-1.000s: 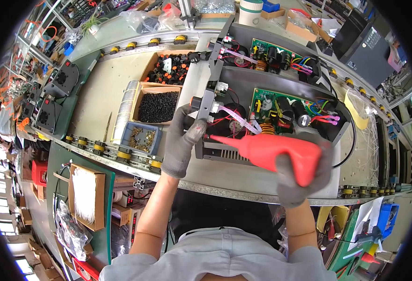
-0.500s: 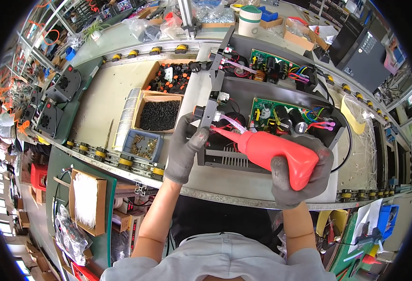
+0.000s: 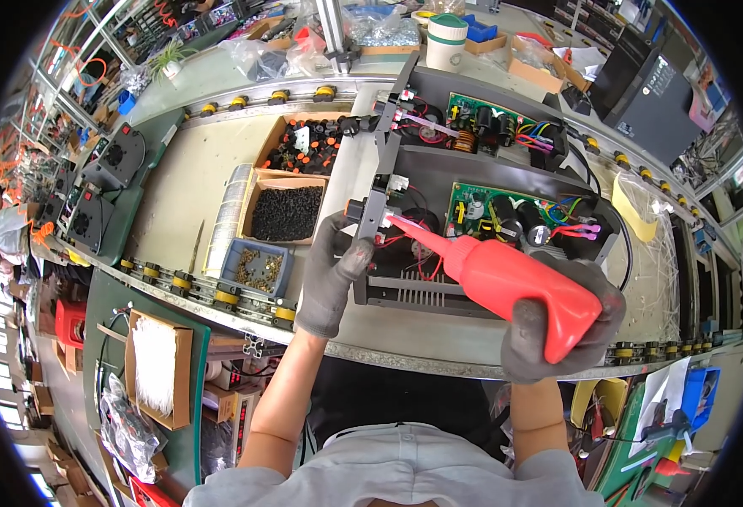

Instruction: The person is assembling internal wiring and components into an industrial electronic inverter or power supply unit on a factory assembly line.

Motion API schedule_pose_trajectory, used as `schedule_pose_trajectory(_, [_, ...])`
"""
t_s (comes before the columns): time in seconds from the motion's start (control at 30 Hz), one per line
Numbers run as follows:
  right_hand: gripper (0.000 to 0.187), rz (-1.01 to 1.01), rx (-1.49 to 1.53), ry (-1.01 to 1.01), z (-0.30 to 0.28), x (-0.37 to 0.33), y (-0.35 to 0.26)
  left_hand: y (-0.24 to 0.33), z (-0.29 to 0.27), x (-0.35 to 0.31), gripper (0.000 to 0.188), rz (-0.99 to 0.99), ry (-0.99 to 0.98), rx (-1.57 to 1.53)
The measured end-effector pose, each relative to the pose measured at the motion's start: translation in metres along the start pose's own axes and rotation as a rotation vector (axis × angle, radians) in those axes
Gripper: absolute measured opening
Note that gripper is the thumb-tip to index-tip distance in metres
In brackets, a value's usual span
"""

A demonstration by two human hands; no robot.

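In my right hand point(image 3: 604, 334), gloved in grey, is a red squeeze bottle point(image 3: 515, 283), tilted with its long nozzle pointing up and left. The nozzle tip is at the inner side of the left end panel of a dark metal case point(image 3: 422, 160); whether it touches is too small to tell. My left hand point(image 3: 333, 283), also gloved, pinches that panel at its lower left, beside a black knob-like part point(image 3: 354, 209). Inside the case sit a green circuit board point(image 3: 464, 203), capacitors and coloured wires. The bottle hides part of the case's near side.
A second open case point(image 3: 540, 91) stands just behind. To the left are a box of black and orange parts point(image 3: 267, 162), a box of small black pieces point(image 3: 283, 211) and a blue-grey bin of brass-coloured pieces point(image 3: 283, 279). Yellow-wheeled rollers point(image 3: 228, 293) line the bench's edges.
My right hand and the bottle have moved right and slightly toward me. The nozzle tip now sits a little higher along the panel. My left hand keeps its hold.
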State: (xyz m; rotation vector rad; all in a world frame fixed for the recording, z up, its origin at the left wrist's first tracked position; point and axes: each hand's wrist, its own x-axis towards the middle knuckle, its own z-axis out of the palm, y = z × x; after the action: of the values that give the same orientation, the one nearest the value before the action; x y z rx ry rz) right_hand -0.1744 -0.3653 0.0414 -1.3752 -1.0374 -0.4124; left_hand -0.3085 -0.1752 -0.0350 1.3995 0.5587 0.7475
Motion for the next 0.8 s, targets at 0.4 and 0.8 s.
schedule_pose_trajectory(0.4, [0.039, -0.133, -0.174, -0.151, 0.003, 0.002, -0.002, -0.001, -0.001, -0.002, 0.072, -0.006, 0.007, 0.021])
schedule_pose_trajectory(0.8, [0.032, -0.067, 0.093, 0.122, 0.002, 0.001, 0.003, -0.001, -0.002, 0.001, 0.070, 0.001, 0.004, 0.047])
